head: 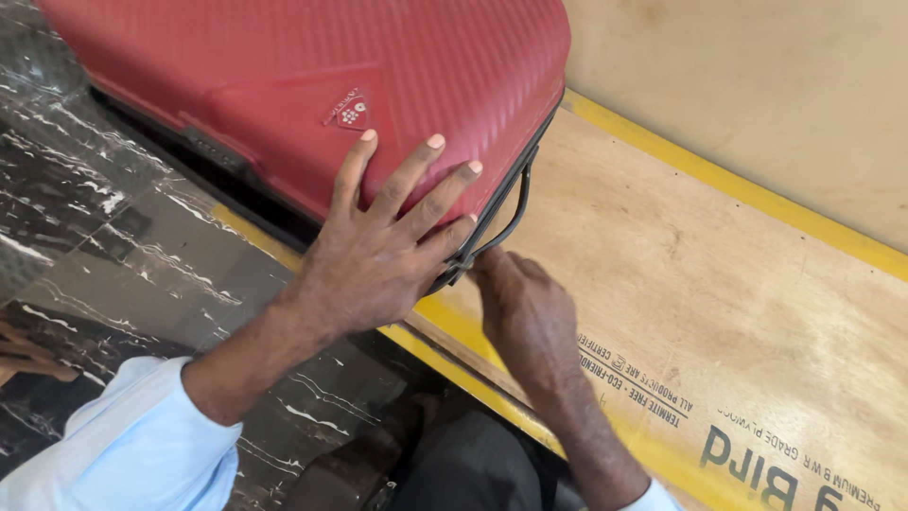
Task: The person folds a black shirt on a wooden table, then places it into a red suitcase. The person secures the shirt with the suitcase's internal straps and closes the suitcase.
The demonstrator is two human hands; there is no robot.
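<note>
Head view shows a red hard-shell suitcase [312, 85] lying across a dark marble floor [113, 237] and a plywood board [719, 284]; left hand [378, 251] presses flat, fingers spread, gripping nothing; right hand [525, 312] reaches beneath the edge by the black handle [511, 213], grip hidden; shell looks rigid, smooth, probably slippery; the handle seems the surest hold.

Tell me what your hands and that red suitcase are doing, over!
Left hand flat on red suitcase shell. Right hand at its edge, fingertips hidden. Suitcase lies on plywood board. Nothing in the way.
</note>
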